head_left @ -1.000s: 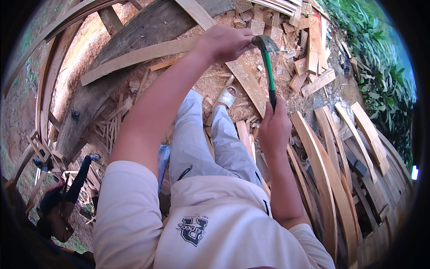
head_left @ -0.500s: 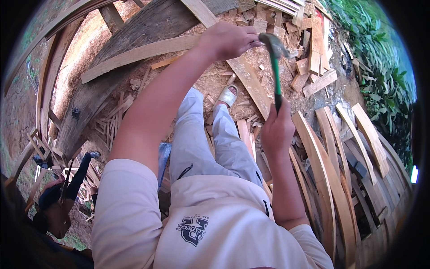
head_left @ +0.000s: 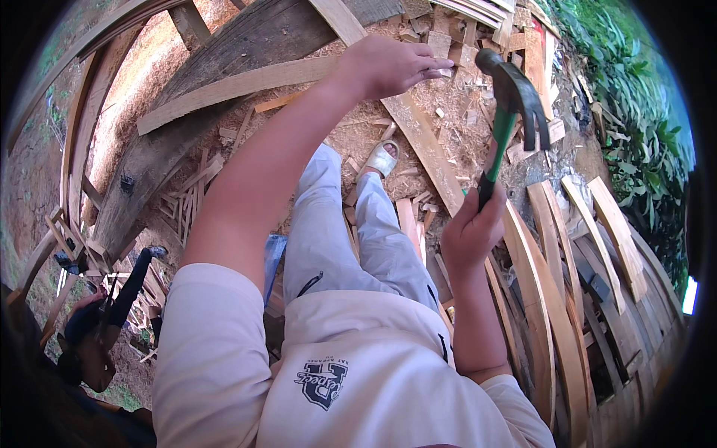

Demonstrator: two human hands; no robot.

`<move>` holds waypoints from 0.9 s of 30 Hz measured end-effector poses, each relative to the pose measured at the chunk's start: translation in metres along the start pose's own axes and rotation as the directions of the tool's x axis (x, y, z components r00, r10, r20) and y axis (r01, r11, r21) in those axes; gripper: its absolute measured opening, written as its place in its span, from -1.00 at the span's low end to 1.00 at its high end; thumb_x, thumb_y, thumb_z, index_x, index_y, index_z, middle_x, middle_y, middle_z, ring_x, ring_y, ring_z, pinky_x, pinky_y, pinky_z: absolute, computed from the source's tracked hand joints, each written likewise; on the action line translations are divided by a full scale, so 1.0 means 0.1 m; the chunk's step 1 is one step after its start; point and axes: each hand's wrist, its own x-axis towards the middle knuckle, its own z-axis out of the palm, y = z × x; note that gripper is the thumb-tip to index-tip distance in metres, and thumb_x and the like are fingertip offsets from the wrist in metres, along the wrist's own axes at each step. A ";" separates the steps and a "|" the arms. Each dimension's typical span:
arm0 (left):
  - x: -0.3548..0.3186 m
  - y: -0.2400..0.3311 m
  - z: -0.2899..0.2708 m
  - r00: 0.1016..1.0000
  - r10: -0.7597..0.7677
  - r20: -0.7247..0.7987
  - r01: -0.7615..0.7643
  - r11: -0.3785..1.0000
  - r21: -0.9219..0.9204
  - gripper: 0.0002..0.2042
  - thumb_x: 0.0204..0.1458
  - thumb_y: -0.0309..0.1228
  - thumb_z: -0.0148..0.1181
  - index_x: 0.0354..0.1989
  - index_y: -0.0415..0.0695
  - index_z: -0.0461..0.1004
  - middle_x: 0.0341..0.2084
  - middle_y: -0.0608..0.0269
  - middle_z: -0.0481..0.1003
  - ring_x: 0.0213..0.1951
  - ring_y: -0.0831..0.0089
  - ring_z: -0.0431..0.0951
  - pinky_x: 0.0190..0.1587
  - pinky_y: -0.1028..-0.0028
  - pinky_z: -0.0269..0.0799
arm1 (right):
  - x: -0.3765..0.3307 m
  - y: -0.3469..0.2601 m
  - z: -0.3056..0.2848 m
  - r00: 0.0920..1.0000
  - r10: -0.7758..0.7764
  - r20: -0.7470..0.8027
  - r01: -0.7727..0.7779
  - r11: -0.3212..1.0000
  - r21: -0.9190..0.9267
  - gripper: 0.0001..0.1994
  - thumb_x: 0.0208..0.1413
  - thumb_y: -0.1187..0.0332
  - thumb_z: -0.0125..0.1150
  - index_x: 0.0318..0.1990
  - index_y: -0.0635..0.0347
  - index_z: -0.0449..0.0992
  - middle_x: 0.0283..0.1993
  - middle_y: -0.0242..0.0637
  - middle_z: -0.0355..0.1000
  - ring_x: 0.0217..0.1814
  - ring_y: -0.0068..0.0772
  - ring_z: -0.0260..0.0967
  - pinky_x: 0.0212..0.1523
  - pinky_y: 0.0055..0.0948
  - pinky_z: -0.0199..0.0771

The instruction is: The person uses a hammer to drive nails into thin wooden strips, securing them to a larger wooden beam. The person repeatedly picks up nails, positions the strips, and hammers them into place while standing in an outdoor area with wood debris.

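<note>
Clerk: Position of the tool?

Inspector: The hammer point(head_left: 521, 101) stands up from the right hand point(head_left: 474, 233), its claw to the right and its striking face toward the upper left. The head is near the left fingertips but apart from them.

Clerk: Condition of the right fingers?

Inspector: Wrapped around the dark lower end of the green handle point(head_left: 503, 133). Grip appears firm.

Clerk: And the left?

Inspector: The left hand point(head_left: 390, 69) is stretched out ahead, its fingers drawn together and pointing right. Whether they pinch a small item cannot be determined; the tips are too small to read.

Clerk: What lies about that hand?

Inspector: It appears above a long board point(head_left: 422, 142) running diagonally; contact is not established. A curved board point(head_left: 239, 91) lies to its left, wood scraps point(head_left: 439, 45) beyond it, and shavings point(head_left: 355, 127) cover the ground nearer the body.

Clerk: Step in hand?

Inspector: In my judgement, hammering, with the tool between blows.

Clerk: Requirement for the next move?

Inspector: A further blow would call for the striking face to be squared to its mark, the left fingers clear of its path and the left arm steady.
</note>
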 end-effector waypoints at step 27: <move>-0.03 -0.09 0.03 0.996 -0.083 -0.036 0.083 0.996 -0.018 -0.62 0.32 0.09 0.02 0.15 0.28 0.59 -0.14 0.37 0.65 -0.22 0.22 0.67 -0.26 0.17 0.59 | 0.08 0.04 0.01 0.987 -0.149 -0.060 0.151 0.988 0.039 -0.76 0.35 0.50 0.09 0.11 0.32 0.37 -0.44 -0.08 0.41 -0.52 0.00 0.45 -0.49 -0.20 0.39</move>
